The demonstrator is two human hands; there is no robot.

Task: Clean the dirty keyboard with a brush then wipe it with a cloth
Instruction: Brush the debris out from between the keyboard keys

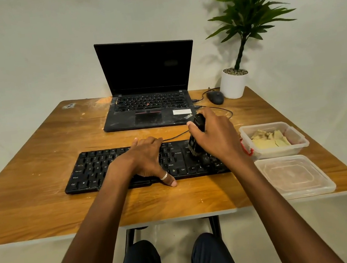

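A black, dusty keyboard lies across the wooden table in front of me. My left hand lies flat on its middle keys, fingers straight, thumb on the front edge. My right hand grips a black brush by its handle, bristles down on the keys at the keyboard's right end. A yellowish cloth lies crumpled in an open clear plastic box to the right of the keyboard.
An open black laptop stands behind the keyboard. A black mouse and a potted plant sit at the back right. The box's clear lid lies at the table's front right corner. The keyboard's cable runs toward the laptop.
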